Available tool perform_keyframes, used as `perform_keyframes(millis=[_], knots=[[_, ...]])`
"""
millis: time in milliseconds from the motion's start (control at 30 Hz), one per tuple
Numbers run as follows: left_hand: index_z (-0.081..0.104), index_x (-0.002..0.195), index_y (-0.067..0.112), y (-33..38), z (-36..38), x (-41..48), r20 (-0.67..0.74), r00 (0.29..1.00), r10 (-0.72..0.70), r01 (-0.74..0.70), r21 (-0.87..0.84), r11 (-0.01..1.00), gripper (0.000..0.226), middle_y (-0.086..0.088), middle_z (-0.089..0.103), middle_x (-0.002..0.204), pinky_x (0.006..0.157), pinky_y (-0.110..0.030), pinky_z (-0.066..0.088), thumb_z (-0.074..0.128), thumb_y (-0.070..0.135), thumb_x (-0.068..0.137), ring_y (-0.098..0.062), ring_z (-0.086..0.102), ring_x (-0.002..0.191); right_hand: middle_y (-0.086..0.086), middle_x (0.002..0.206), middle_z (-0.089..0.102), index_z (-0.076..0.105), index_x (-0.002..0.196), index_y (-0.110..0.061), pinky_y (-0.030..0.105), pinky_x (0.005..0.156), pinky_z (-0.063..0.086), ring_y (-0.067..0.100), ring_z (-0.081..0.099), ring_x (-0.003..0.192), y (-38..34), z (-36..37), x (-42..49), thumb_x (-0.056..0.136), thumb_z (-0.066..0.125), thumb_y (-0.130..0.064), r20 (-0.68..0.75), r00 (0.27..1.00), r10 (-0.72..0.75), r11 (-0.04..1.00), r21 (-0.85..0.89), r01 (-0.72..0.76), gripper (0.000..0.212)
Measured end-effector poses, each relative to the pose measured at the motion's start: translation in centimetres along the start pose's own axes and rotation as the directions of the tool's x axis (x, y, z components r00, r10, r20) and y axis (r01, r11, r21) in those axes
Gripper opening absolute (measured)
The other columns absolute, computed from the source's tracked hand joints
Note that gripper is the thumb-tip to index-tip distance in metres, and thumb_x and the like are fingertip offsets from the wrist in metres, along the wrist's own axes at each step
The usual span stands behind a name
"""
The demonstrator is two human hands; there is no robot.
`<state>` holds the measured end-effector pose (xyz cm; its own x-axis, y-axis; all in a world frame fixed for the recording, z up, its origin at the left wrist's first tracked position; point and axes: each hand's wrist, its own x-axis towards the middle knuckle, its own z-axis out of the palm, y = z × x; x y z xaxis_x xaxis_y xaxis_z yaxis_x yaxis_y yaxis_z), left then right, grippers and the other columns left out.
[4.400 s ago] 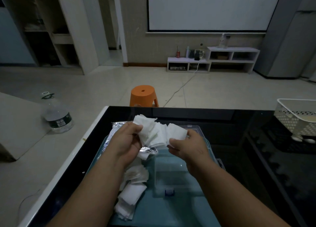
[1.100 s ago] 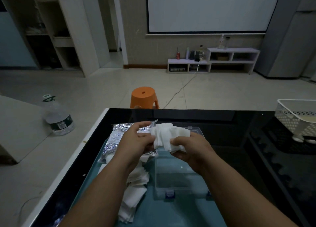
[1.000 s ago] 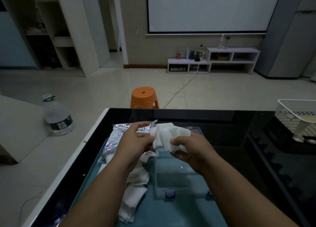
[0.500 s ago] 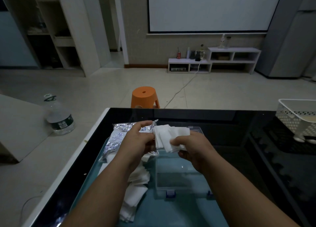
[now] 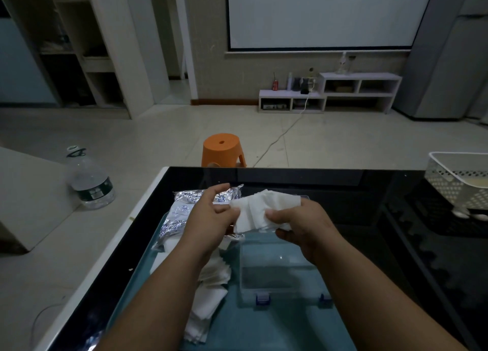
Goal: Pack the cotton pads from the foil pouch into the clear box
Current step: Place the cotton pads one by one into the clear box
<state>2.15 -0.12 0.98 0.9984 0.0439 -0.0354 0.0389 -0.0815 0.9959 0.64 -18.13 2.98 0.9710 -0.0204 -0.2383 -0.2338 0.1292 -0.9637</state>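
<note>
A bunch of white cotton pads [image 5: 260,209] is held above the far end of the clear box [image 5: 274,274]. My right hand [image 5: 301,225] grips the bunch from the right. My left hand [image 5: 211,216] pinches its left edge with thumb and fingers. The box stands open on a teal tray [image 5: 264,329], with blue latches at its near edge, and looks empty. The silver foil pouch [image 5: 182,213] lies on the tray's far left, partly hidden by my left hand. More loose cotton pads [image 5: 208,300] are strewn left of the box, under my left forearm.
The tray rests on a black glass table [image 5: 343,189]. A white perforated basket [image 5: 459,181] stands at the table's far right. On the floor beyond are an orange stool [image 5: 223,150] and a large water bottle [image 5: 89,179].
Both hands gathered the spread-out pads into a tighter bunch and shifted it slightly right, over the box's far end. The foil pouch now lies flat on the tray.
</note>
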Motion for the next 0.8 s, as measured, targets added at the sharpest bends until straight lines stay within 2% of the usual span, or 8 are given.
perform_keyframes(millis=[133, 233, 333, 400, 467, 533, 633, 800], knots=[[0.052, 0.125, 0.036, 0.09, 0.31, -0.17, 0.017, 1.0, 0.017, -0.018, 0.045, 0.999, 0.048, -0.008, 0.073, 0.094, 0.079, -0.048, 0.059, 0.068, 0.012, 0.087, -0.024, 0.073, 0.082, 0.006, 0.101, 0.065, 0.058, 0.093, -0.021, 0.031, 0.069, 0.057, 0.024, 0.064, 0.093, 0.29, 0.53, -0.05, 0.077, 0.075, -0.003, 0.054, 0.999, 0.009, 1.0, -0.01, -0.008, 0.029], [0.052, 0.125, 0.037, 0.07, 0.41, -0.12, 0.04, 0.999, 0.006, -0.007, 0.02, 1.0, 0.049, -0.007, 0.073, 0.096, 0.08, -0.048, 0.059, 0.067, 0.01, 0.087, -0.024, 0.073, 0.082, 0.003, 0.098, 0.065, 0.057, 0.091, -0.022, 0.027, 0.065, 0.056, 0.02, 0.063, 0.089, 0.73, 0.91, -0.05, 0.076, 0.077, -0.006, 0.035, 0.999, -0.005, 0.998, -0.056, 0.007, 0.03], [0.053, 0.125, 0.033, 0.29, 0.54, -0.11, 0.044, 0.999, -0.015, 0.016, -0.03, 0.999, 0.046, -0.01, 0.073, 0.095, 0.074, -0.041, 0.06, 0.064, 0.01, 0.088, -0.025, 0.073, 0.081, 0.001, 0.096, 0.063, 0.056, 0.09, -0.024, 0.024, 0.062, 0.054, 0.019, 0.062, 0.086, 0.84, 0.89, -0.03, 0.077, 0.077, -0.007, 0.011, 1.0, -0.019, 0.996, -0.082, 0.02, 0.03], [0.054, 0.122, 0.031, 0.58, 0.61, -0.24, 0.061, 0.998, -0.032, 0.037, -0.088, 0.995, 0.037, -0.011, 0.072, 0.097, 0.069, -0.038, 0.059, 0.063, 0.014, 0.09, -0.026, 0.073, 0.083, 0.004, 0.099, 0.065, 0.059, 0.097, -0.019, 0.025, 0.064, 0.055, 0.019, 0.063, 0.088, 0.86, 0.82, 0.05, 0.077, 0.077, -0.007, 0.011, 1.0, -0.01, 0.996, -0.084, 0.011, 0.03], [0.054, 0.121, 0.032, 0.67, 0.64, -0.35, 0.078, 0.997, -0.023, 0.03, -0.09, 0.995, 0.04, -0.009, 0.071, 0.099, 0.074, -0.041, 0.06, 0.067, 0.015, 0.088, -0.025, 0.073, 0.083, 0.006, 0.103, 0.066, 0.06, 0.105, -0.015, 0.026, 0.065, 0.056, 0.021, 0.065, 0.09, 0.87, 0.83, 0.12, 0.077, 0.077, -0.008, 0.011, 1.0, 0.003, 0.997, -0.083, -0.002, 0.034], [0.053, 0.121, 0.034, 0.47, 0.58, -0.35, 0.058, 0.998, -0.013, 0.016, -0.05, 0.999, 0.049, -0.006, 0.071, 0.097, 0.075, -0.041, 0.06, 0.071, 0.007, 0.083, -0.022, 0.073, 0.081, 0.007, 0.103, 0.065, 0.059, 0.108, -0.014, 0.029, 0.066, 0.058, 0.023, 0.065, 0.09, 0.83, 0.87, 0.22, 0.082, 0.073, -0.01, 0.02, 1.0, 0.016, 1.0, -0.017, -0.016, 0.03], [0.055, 0.121, 0.031, 0.1, 0.34, 0.02, 0.011, 0.999, -0.036, 0.036, -0.078, 0.996, 0.052, -0.009, 0.071, 0.098, 0.076, -0.044, 0.06, 0.069, -0.001, 0.082, -0.025, 0.073, 0.082, 0.013, 0.106, 0.063, 0.06, 0.11, -0.009, 0.038, 0.075, 0.06, 0.03, 0.065, 0.095, 0.5, 0.92, 0.41, 0.091, 0.061, -0.006, 0.021, 0.997, 0.079, 0.988, 0.131, -0.081, 0.019], [0.056, 0.122, 0.028, -0.18, -0.29, 0.57, -0.002, 0.998, -0.062, 0.061, -0.161, 0.985, 0.053, -0.017, 0.069, 0.106, 0.079, -0.044, 0.058, 0.065, -0.007, 0.083, -0.032, 0.07, 0.093, 0.014, 0.11, 0.055, 0.057, 0.112, -0.006, 0.037, 0.072, 0.06, 0.032, 0.059, 0.097, 0.32, 0.6, 0.63, 0.091, 0.058, 0.0, -0.062, 0.994, 0.085, 0.988, 0.134, -0.076, 0.021]])
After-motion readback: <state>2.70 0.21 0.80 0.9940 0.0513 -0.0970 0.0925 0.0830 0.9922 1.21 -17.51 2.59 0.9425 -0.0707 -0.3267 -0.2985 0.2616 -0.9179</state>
